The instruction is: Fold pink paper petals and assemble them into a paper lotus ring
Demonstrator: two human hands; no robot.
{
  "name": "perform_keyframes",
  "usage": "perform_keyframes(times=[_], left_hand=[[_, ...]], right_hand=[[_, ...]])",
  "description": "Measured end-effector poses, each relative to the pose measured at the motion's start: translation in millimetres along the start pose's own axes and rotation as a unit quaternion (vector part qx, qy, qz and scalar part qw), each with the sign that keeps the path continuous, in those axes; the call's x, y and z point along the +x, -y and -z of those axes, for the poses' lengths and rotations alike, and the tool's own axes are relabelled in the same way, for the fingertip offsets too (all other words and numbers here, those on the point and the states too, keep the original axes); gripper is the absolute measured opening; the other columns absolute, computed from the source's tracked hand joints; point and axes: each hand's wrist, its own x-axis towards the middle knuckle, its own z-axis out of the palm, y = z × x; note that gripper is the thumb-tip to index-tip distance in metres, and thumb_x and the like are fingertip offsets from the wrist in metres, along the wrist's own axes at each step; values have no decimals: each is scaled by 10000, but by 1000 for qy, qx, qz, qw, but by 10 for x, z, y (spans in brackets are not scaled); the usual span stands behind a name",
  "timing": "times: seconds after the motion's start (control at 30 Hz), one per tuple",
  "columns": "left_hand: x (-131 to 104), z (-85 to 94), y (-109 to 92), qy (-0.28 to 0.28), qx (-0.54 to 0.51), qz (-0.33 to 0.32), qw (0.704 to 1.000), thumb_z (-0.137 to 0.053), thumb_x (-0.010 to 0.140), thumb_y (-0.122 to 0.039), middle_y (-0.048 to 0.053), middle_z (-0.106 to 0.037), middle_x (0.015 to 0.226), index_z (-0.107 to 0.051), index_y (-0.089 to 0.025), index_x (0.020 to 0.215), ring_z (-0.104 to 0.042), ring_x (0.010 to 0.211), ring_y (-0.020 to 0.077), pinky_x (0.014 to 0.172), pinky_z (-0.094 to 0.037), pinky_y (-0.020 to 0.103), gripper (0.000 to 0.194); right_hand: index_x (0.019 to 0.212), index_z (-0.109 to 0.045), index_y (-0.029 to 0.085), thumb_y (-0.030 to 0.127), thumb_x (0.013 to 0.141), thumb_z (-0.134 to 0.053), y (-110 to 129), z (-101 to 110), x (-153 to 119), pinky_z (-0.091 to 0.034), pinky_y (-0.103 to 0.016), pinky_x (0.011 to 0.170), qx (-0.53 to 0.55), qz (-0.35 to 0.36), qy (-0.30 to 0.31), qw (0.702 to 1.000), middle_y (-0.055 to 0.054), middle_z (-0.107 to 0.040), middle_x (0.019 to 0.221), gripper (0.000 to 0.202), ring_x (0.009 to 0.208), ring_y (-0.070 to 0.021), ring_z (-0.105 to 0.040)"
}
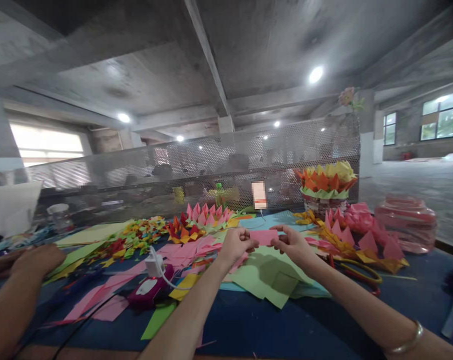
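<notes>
Head view: left hand point(238, 245) and right hand point(291, 243) both closed to a fingertip pinch, one at each end of a pink paper slip point(263, 237). Slip is held up level over the green paper sheets point(260, 272), mid-worktop point(241, 327); can't tell if it's single or folded. Step in hand looks like squaring or folding the slip, my read. Next move calls for a light, even pinch, edges lined up before any crease gets pressed. Pink paper strips point(191, 251) lie left of the slip, purple power strip point(147, 295) nearer on the left, charger point(154, 263) plugged in. Pink-and-red paper flower point(210, 216) on the far side, clear jar point(406, 225) far right. Co-worker's hand point(42, 260) at left, well apart; can't tell what it holds.
</notes>
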Motion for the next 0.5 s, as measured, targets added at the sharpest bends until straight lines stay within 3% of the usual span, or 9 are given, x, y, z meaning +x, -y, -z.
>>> perform_keyframes(times=[0.33, 0.5], left_hand=[[66, 48, 74, -14, 44, -9, 999, -739, 577, -268, 20, -598, 547, -572, -117, 626, -539, 462, 98, 506, -439, 229, 232], [44, 28, 59, -14, 1, -21, 1000, -744, 589, -292, 16, -593, 554, -607, -106, 674, -556, 517, 107, 549, -444, 229, 246]], right_hand=[[1040, -483, 160, 331, 730, -598, -72, 19, 17, -397, -239, 520, -44, 12, -5, 999, -44, -685, 693, 373, 574, -135, -563], [903, -533, 150, 335, 736, -589, -43, 46, 11, -385, -231, 510, -66, 24, 3, 998, -58, -693, 716, 256, 557, -124, -559]])
